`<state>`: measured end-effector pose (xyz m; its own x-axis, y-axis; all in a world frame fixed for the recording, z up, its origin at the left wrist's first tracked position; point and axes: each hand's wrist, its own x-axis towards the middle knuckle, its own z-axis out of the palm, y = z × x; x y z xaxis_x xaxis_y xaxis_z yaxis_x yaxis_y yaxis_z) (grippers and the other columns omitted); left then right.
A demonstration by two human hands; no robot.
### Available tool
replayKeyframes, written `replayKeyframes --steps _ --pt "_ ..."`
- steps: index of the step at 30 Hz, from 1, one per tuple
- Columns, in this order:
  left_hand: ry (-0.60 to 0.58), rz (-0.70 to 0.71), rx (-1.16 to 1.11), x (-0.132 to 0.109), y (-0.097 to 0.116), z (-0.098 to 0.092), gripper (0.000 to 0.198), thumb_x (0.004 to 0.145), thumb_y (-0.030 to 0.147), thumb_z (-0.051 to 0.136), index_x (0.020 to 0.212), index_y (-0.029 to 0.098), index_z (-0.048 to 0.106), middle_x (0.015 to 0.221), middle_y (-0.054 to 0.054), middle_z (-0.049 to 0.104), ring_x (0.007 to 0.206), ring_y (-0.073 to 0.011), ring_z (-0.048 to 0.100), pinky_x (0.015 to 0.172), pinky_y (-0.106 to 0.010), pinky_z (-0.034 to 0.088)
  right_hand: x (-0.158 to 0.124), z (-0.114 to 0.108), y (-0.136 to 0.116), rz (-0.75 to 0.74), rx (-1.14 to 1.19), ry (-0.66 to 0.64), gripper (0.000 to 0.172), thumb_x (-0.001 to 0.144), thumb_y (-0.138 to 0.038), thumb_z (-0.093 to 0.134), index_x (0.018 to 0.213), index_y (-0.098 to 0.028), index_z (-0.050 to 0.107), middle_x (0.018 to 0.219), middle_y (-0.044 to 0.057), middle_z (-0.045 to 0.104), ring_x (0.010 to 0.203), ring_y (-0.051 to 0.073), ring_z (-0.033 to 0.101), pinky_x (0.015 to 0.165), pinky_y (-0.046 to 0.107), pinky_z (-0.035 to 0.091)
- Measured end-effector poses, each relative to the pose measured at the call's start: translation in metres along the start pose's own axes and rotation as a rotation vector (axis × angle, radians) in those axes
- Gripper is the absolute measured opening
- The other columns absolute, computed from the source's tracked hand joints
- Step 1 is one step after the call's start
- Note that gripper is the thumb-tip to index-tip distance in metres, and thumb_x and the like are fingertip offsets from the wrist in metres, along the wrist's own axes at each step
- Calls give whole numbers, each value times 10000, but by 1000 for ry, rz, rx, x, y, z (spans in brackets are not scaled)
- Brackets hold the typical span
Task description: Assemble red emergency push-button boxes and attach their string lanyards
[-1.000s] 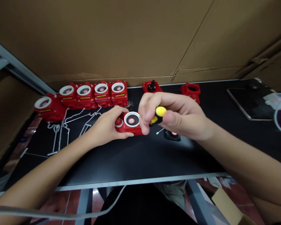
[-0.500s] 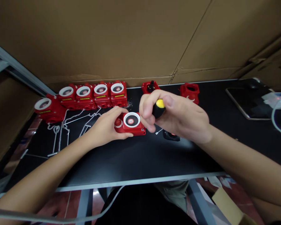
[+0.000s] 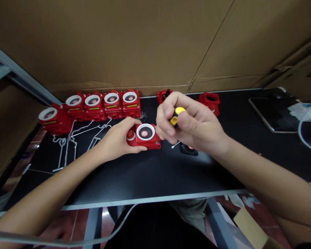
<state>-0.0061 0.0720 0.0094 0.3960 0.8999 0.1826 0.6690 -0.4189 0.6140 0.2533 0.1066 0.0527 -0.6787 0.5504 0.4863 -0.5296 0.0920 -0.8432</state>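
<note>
My left hand grips the left end of a red alarm unit that lies on the black tabletop, its white ring and dark round face turned up. Wrapped round the yellow-and-black handle of a screwdriver are the fingers of my right hand, above the unit's right side. The screwdriver's shaft and tip are mostly hidden behind that hand. Just right of the unit lies a dark part, partly covered by my right hand. Near it is a thin metal piece.
Several similar red units line the back left, with white cords and metal strips in front. Two open red housings stand at the back. A tablet-like device lies at the right. Cardboard walls the rear edge.
My right hand has turned the screwdriver handle, so more of its yellow side shows. My left hand and the red unit have hardly moved.
</note>
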Motion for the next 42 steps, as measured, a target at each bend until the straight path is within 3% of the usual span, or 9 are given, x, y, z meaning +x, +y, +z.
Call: replayKeyframes --steps 3,9,14,19,25,34,38,42 --pt "0 8 -5 0 -2 0 657 832 506 946 1351 231 651 1364 -79 745 1220 -317 741 1053 -421 572 3 -1 -2 19 10 -38 512 1162 -640 601 1102 -143 710 815 -4 588 689 92 573 701 227 532" --pt "-5 10 -26 0 -3 1 634 837 529 937 1314 220 655 1311 -82 754 1160 -309 743 1008 -430 572 5 -4 3 -74 2 -81 380 1199 -438 615 1072 -115 770 950 49 714 878 103 745 852 235 620" --pt "-5 -5 -26 0 -2 1 649 844 558 931 1324 213 664 1256 -77 753 1068 -291 739 929 -416 579 2 1 7 -91 -29 -34 247 1094 -377 796 1112 -132 819 1023 65 773 930 130 798 867 247 663" --pt "5 -19 -22 0 -1 1 602 818 565 929 1240 224 669 1191 -65 742 1019 -284 728 939 -415 585 1 3 5 -52 -4 -20 246 1067 -376 830 1086 -132 804 977 53 784 868 128 811 851 248 675" --pt "9 -13 -3 0 -1 1 628 804 503 965 1281 222 669 1218 -55 736 1027 -272 725 959 -393 573 2 1 3 -29 -5 -11 310 1101 -433 784 1058 -127 754 904 34 758 812 103 774 797 224 648" --pt "-3 13 -25 0 0 1 543 832 424 937 1255 219 667 1198 -40 737 988 -239 720 896 -359 542 0 -4 2 -34 15 -152 438 1220 -477 550 1155 -113 784 977 61 718 924 119 763 901 266 633" --pt "7 15 -15 0 0 1 502 822 427 959 1161 215 654 1180 -34 728 955 -226 700 904 -351 540 -1 -5 -2 -25 -31 -194 371 1190 -438 631 1188 -109 804 1069 88 749 1007 135 782 947 277 636" --pt "6 14 -27 -1 -2 1 553 811 487 992 1143 210 648 1168 -31 717 952 -227 693 918 -351 545 -4 -1 -3 32 -31 -149 306 1164 -411 684 1186 -129 802 1088 97 777 1003 159 803 933 301 654"
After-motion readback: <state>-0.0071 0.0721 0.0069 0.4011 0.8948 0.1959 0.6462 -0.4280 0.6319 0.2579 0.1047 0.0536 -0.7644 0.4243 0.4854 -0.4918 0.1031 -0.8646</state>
